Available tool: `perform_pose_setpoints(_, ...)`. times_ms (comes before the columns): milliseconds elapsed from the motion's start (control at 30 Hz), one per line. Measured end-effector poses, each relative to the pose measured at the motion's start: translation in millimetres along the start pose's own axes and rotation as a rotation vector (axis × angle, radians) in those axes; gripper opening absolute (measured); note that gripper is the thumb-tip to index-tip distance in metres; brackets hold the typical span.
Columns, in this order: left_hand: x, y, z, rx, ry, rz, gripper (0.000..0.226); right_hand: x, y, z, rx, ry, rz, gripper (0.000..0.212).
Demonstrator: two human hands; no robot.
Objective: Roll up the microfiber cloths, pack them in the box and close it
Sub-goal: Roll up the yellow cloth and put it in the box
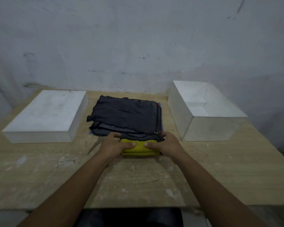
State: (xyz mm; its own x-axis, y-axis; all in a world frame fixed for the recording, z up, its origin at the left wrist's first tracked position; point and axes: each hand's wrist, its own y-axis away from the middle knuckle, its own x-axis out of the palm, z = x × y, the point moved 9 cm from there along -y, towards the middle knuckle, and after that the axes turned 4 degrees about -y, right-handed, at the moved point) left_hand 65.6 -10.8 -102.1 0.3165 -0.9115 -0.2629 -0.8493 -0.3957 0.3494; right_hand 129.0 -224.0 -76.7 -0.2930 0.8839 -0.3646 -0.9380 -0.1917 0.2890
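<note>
Microfiber cloths point(126, 115) lie in a loose dark stack at the middle of the wooden table point(220, 169), toward its far edge, with blue and orange edges peeking out along the stack's right side. At the near side of the stack a yellow cloth point(140, 149) with dark trim is partly rolled into a thick bundle, its dark-edged flap touching the bottom of the stack.

From the head view, both bare forearms reach in from the near edge. The left hand point(113, 145) clasps the left end of the yellow cloth, thumb pressed on top and fingers curled behind it. The right hand point(166, 144) grasps the right end the same way, thumb on the top face, fingers wrapped over the far side.

A shallow white lid point(46, 115) sits flat near the table's far left corner, well apart from the stack. The deeper white box point(205, 112) stands near the far right corner, open at the top, just beside the cloths. A grey scuffed wall point(138, 38) rises behind the table.
</note>
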Motion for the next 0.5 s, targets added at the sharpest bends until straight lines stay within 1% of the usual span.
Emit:
perform_pose_setpoints(100, 8.5, 4.1, -10.5, 0.037, -0.019, 0.020, 0.094, -0.4, 2.1, 11.4, -0.069, 0.069, -0.065, 0.062)
perform_pose_setpoints(200, 15.9, 8.4, -17.2, 0.070, 0.013, 0.008, 0.087, 0.8, 5.2, 21.5, -0.126, 0.143, -0.092, 0.057)
perform_pose_setpoints(333, 19.7, 9.6, -19.0, 0.054, 0.020, -0.029, 0.072, 0.1, 9.2, 32.8, -0.195, 0.209, -0.144, 0.038)
perform_pose_setpoints(500, 26.5, 9.7, -26.7, 0.066, 0.031, 0.001, 0.070, -0.6, 13.4, 45.7, -0.254, 0.244, -0.172, 0.028)
